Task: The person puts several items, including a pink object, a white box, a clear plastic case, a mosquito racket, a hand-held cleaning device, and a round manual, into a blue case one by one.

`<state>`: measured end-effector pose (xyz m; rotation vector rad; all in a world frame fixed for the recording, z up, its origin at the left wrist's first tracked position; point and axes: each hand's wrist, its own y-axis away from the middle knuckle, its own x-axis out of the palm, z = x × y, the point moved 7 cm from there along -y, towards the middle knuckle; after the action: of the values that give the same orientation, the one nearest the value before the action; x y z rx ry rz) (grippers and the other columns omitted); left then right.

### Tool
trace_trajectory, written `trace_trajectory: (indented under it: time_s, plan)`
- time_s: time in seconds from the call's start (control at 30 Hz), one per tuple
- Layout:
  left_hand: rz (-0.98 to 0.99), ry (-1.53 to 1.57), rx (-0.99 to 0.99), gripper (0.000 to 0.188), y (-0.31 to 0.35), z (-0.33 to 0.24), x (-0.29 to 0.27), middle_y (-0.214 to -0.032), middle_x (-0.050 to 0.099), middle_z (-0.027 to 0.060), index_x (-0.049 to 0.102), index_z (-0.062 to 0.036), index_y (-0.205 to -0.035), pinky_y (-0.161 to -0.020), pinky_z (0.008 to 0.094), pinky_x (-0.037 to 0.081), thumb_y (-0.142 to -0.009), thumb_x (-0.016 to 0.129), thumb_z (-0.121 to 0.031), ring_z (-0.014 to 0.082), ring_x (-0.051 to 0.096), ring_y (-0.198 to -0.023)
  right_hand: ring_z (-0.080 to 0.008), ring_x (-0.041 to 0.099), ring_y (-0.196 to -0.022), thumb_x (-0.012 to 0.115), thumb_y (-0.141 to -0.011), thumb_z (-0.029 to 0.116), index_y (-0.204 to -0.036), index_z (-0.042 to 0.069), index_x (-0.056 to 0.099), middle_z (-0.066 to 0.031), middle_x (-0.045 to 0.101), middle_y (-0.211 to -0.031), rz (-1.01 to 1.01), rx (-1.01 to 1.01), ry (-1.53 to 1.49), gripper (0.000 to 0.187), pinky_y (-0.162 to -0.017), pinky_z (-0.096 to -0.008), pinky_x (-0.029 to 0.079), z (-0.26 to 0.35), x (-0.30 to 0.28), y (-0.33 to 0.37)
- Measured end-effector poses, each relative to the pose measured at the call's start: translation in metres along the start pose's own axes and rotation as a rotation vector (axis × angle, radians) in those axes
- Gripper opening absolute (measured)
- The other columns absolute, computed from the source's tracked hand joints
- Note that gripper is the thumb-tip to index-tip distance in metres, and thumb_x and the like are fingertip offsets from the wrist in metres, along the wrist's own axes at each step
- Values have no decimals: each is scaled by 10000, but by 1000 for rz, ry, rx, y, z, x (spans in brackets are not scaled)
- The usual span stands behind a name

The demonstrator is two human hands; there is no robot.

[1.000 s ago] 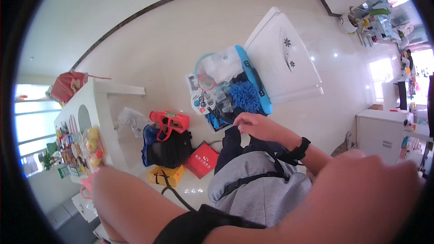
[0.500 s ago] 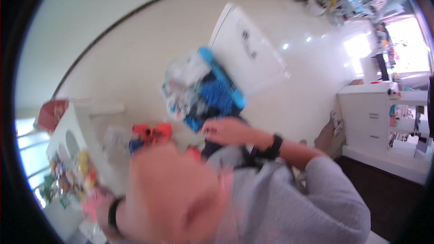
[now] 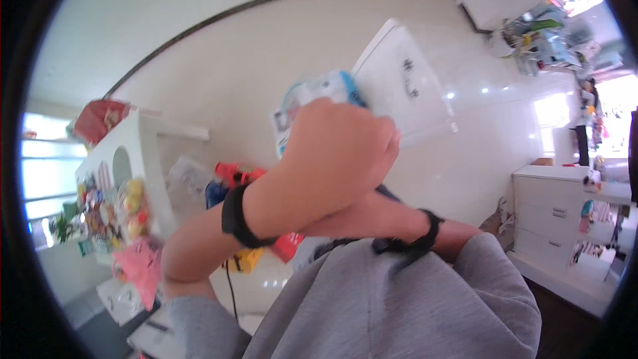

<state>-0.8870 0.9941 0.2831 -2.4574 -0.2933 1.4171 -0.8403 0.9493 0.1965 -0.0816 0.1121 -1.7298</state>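
left hand (image 3: 335, 153) covers the blue-rimmed bin (image 3: 319, 90), its rim peeking above.

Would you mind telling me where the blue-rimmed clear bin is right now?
In the head view, the blue-rimmed clear bin sits on the floor at upper centre, mostly hidden behind the left hand, with the white lid just to its right.

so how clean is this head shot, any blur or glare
Head view: the left hand is close to the lens and soft with motion blur; the glossy floor shows small glare spots; the window at right is blown out; the wall edge bends near the dark fisheye rim.
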Motion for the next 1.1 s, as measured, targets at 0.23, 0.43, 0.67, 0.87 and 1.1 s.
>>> trace_trajectory:
  time_s: [0.23, 0.43, 0.67, 0.87, 1.1]
  plan:
    - [162, 158, 400, 131, -37, -103, -51, -739, 621, 76, 596, -75, -760, -661, 357, 472, -769, 583, -205, 234, 645, -699, -218, 575, -1021, 731, -776, 262, -1215, 31, 535, -131, 602, -1153, -104, -159, 5, 533, -851, -342, 462, 6, 6, -3]
    - [-119, 585, 667, 150, -39, -144, -138, -791, 624, 63, 595, -92, -860, -655, 355, 456, -780, 593, -219, 218, 635, -745, -240, 587, -996, 724, -771, 293, -1184, 22, 553, -147, 612, -1119, -88, -160, 46, 523, -836, -357, 468, 21, 5, -5]
    - [-397, 601, 855, 247, -11, -128, -151, -867, 632, 26, 581, -101, -1031, -606, 335, 422, -840, 589, -258, 210, 616, -772, -265, 600, -966, 717, -766, 330, -1149, 11, 574, -164, 624, -1081, -40, -138, 53, 518, -817, -375, 476, 20, 9, 15]
    - [-417, 562, 990, 339, -5, -165, -150, -932, 639, -5, 569, -109, -1177, -563, 317, 393, -892, 585, -291, 203, 600, -794, -287, 611, -941, 710, -761, 361, -1119, 3, 592, -179, 634, -1047, 13, -166, 118, 520, -802, -390, 483, 45, 3, 36]
    - [-354, 359, 817, 274, 19, -174, -126, -901, 635, 29, 595, -88, -1088, -617, 333, 410, -838, 562, -194, 204, 602, -780, -312, 625, -912, 703, -756, 397, -1084, -8, 613, -197, 646, -1008, 90, -427, 280, 529, -783, -408, 490, 84, 34, 10]
